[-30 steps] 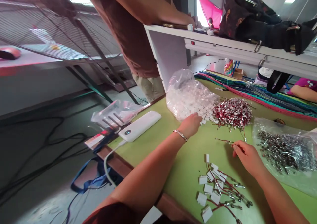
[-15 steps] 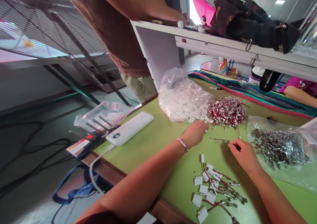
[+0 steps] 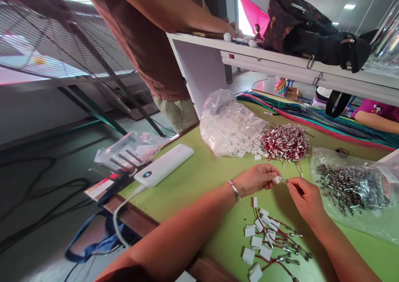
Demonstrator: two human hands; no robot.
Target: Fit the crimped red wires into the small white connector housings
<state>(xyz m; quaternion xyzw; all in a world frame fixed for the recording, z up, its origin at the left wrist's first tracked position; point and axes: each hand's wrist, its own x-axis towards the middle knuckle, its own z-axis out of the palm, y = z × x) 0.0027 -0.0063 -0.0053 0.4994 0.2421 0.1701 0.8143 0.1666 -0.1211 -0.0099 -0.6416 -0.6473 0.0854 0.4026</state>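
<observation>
With our left hand (image 3: 260,178) we grip a small white housing (image 3: 277,179) between the thumb and the fingers. With our right hand (image 3: 307,194) we pinch a lead (image 3: 284,180), and its metal end meets the housing, or comes very near; we cannot tell if it is inside. Both hands are above the green table (image 3: 199,190). Just below them lie the finished leads (image 3: 271,232), red wires with white blocks at one end and metal terminals at the other. Beyond our hands there is a clear bag (image 3: 230,124) of white housings, and beside it a pile (image 3: 285,143) of red leads. To the right of our right hand lies a bag (image 3: 352,186) of metal terminals. On the left side of the table we see a white power bank (image 3: 165,164) with a cable.
</observation>
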